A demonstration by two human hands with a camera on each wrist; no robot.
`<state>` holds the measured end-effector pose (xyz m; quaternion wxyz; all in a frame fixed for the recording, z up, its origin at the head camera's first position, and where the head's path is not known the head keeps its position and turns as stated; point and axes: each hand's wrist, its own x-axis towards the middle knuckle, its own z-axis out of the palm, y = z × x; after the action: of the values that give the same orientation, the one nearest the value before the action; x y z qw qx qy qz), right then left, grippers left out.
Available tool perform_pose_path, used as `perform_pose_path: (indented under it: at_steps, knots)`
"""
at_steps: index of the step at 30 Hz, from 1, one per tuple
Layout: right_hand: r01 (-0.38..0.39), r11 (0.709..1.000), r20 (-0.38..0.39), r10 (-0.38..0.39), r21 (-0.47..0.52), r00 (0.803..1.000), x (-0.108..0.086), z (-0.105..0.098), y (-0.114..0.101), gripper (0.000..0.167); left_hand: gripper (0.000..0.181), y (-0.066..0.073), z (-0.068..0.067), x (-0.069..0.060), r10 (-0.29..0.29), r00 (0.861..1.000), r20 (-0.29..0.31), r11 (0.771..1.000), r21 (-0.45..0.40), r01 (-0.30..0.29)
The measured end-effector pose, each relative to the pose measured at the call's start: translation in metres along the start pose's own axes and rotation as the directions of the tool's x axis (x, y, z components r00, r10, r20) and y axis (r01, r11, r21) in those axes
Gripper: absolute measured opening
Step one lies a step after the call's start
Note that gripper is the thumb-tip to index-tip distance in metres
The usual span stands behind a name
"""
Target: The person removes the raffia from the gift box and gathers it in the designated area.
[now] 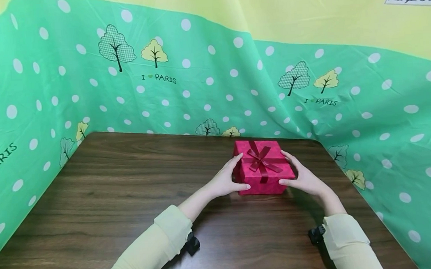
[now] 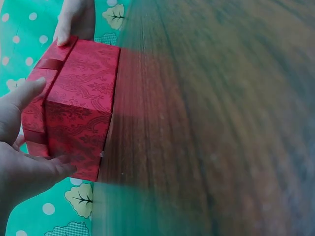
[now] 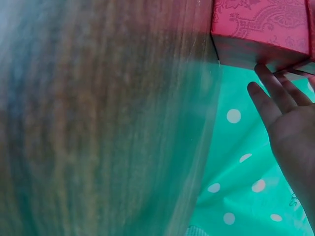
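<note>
A red gift box [image 1: 255, 187] with a dark red ribbon and bow sits at the back right of the table, its lid on. My left hand [image 1: 224, 182] grips its left side, thumb at the front face, fingers towards the back. On the right side, my right hand [image 1: 307, 181] holds it the same way. The left wrist view has the box [image 2: 83, 78] between the left hand [image 2: 22, 169] and the right hand [image 2: 78, 19]. Fingertips of the right hand [image 3: 298, 125] touch the box [image 3: 266, 19] in the right wrist view; its thumb is hidden there.
The dark wooden table [image 1: 129, 177] has its back edge just behind the box. A green and yellow printed cloth [image 1: 211, 65] hangs behind the table and along both sides. Small black devices [image 1: 192, 243] are strapped at both wrists.
</note>
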<state>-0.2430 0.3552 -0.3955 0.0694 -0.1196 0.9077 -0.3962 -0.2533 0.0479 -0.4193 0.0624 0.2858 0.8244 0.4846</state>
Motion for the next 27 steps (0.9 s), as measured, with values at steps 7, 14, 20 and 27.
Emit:
perform_pose_path:
  at_steps: [7,14,20,27]
  knots:
    - [-0.008,1.0,0.004,0.008,0.027,1.0,0.0,0.001,-0.001,0.098,0.088,0.0,-0.003,0.0,0.007,1.0,-0.01,1.0,-0.029,-0.007]
    - [-0.023,0.999,0.012,0.023,0.026,1.0,-0.003,0.001,-0.009,0.099,0.086,0.001,-0.005,0.001,0.001,1.0,0.007,0.999,-0.037,-0.001]
    - [-0.007,1.0,0.0,0.007,0.0,1.0,-0.002,0.001,-0.006,0.097,0.086,0.001,-0.006,0.0,0.01,1.0,0.005,0.998,-0.055,-0.01]
    - [-0.032,0.999,-0.012,0.031,-0.021,0.999,-0.002,0.002,-0.008,0.097,0.085,0.003,-0.011,-0.002,0.009,1.0,-0.003,0.999,-0.05,-0.009]
